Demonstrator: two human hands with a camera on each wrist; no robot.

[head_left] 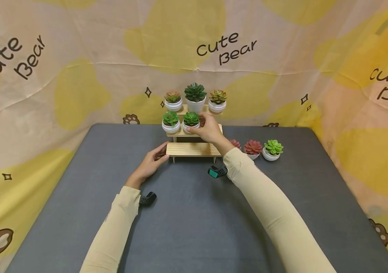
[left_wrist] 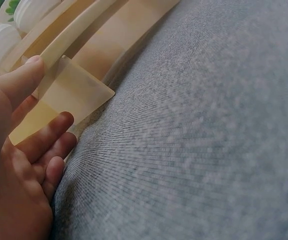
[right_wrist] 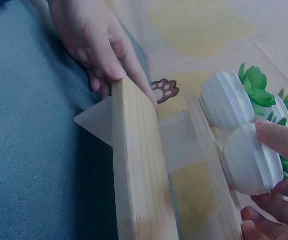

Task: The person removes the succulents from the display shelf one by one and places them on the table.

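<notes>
A tiered wooden plant stand [head_left: 194,149] stands on the table, with clear side supports. My right hand [head_left: 211,129] grips a white pot with a green succulent [head_left: 191,119] between thumb and fingers, at the middle tier. Beside it on that tier sits another green succulent [head_left: 171,120] in a ribbed white pot. The right wrist view shows the held pot [right_wrist: 251,159] close against its neighbour. My left hand [head_left: 151,161] holds the left end of the bottom plank [right_wrist: 141,160], thumb on its front corner. Its other fingers curl loosely beside the clear support [left_wrist: 76,90].
The top tier carries a large dark green succulent [head_left: 195,94] between two smaller reddish and yellowish ones. Right of the stand, a red succulent [head_left: 253,148] and a bright green succulent [head_left: 273,148] stand on the grey table [head_left: 187,227]; another red one is partly behind my right arm.
</notes>
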